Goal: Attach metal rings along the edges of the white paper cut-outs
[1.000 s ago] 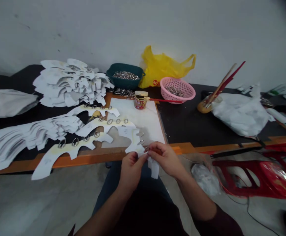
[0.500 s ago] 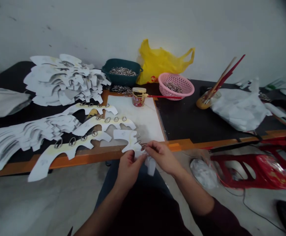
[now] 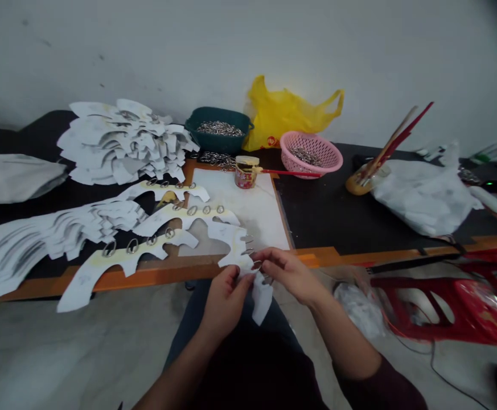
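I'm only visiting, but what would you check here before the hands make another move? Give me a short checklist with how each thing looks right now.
1. Left hand has hold of the white piece: ok, pinched between thumb and fingers.
2. Right hand grips a metal loop: cannot tell, the fingers hide the contact.
3. White piece lies fully on the table: not ok, its lower end hangs past the near edge.
4. Loose loops in supply: ok, many in the teal basket.
5. Brush clear of the hands: ok, beside the jar, beyond them.
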`<state>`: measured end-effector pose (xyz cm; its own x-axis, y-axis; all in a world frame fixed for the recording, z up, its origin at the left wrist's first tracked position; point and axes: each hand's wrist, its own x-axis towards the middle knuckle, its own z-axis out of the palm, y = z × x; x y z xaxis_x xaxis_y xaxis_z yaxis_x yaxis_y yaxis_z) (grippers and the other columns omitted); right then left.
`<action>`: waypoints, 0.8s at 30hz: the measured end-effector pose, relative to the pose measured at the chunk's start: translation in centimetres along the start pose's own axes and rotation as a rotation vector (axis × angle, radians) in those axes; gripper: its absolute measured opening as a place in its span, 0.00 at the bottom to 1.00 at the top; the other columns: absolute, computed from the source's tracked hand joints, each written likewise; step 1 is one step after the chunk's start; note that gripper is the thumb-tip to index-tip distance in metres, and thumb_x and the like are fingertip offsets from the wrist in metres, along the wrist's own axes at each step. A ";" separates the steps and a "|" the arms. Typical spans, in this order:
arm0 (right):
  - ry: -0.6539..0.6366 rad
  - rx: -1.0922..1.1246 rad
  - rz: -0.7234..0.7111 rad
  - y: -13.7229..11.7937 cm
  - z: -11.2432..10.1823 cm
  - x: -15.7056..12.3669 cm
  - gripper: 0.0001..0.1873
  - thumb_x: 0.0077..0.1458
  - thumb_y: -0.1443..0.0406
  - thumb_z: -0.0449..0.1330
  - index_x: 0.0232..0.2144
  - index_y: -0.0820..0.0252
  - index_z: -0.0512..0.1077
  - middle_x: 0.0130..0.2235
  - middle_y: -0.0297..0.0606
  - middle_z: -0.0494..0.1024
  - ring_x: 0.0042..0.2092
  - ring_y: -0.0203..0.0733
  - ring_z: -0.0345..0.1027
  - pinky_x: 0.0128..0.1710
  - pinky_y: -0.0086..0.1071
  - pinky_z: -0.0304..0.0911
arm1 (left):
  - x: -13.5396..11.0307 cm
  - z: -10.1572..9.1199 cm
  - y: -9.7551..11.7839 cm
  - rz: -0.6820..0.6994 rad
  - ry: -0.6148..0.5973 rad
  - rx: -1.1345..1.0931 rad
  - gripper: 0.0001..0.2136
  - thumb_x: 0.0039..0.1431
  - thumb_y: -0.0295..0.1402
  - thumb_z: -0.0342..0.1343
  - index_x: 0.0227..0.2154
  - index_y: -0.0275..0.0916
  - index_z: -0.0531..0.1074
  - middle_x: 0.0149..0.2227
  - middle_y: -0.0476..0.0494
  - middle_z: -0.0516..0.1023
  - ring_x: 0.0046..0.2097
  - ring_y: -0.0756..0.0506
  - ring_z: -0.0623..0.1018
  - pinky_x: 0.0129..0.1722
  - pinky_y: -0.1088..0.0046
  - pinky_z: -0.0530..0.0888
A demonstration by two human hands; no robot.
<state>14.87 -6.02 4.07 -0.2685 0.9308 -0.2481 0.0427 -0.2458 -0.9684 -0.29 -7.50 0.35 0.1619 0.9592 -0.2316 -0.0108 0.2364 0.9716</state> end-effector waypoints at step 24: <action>0.160 0.377 0.065 0.6 1.8 1.2 0.13 0.37 0.65 0.67 0.28 0.60 0.70 0.27 0.30 0.72 0.30 0.32 0.64 0.33 0.27 0.58 | 0.0 -0.2 1.2 -0.133 -0.013 -0.542 0.12 0.44 0.31 0.61 0.35 0.33 0.74 0.31 0.43 0.78 0.34 0.47 0.75 0.38 0.72 0.70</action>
<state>12.82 -5.56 3.22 -0.1227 0.9332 -0.3378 -0.3093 -0.3594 -0.8804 -0.46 -7.21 1.48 0.2087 0.9147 -0.3461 -0.4945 0.4040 0.7696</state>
